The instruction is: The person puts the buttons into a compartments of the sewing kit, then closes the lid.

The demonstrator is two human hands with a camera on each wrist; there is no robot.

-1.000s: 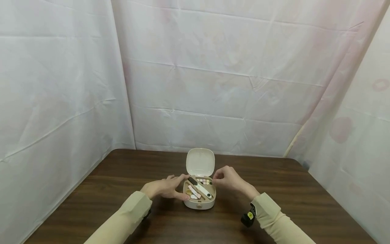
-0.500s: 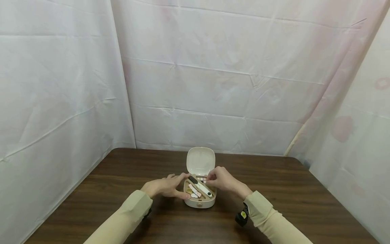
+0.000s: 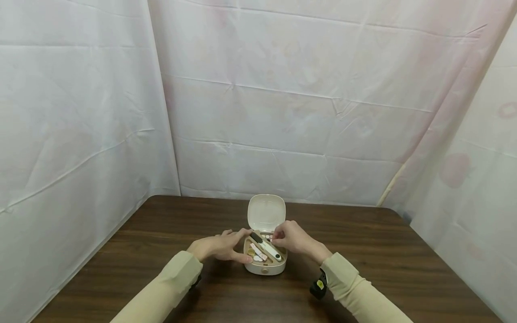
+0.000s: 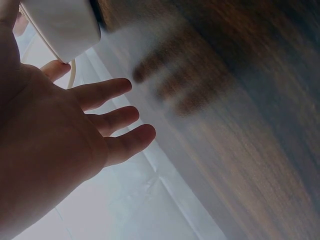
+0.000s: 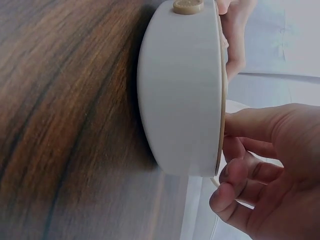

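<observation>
With my left hand (image 3: 218, 248) resting open-fingered against the open case (image 3: 264, 267) on the table (image 3: 161, 233), my right hand (image 3: 291, 238) curls over its tray, grip unclear; next likely needs a fine pinch.

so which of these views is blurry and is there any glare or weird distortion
Head view: sharp, evenly lit, no glare, soft shadows under the hands; the backdrop edges bow slightly from the wide lens. Left wrist view: the table is smeared and out of focus, the left hand dim and close. Right wrist view: fairly sharp on the box, rolled sideways, the right hand in shade.
</observation>
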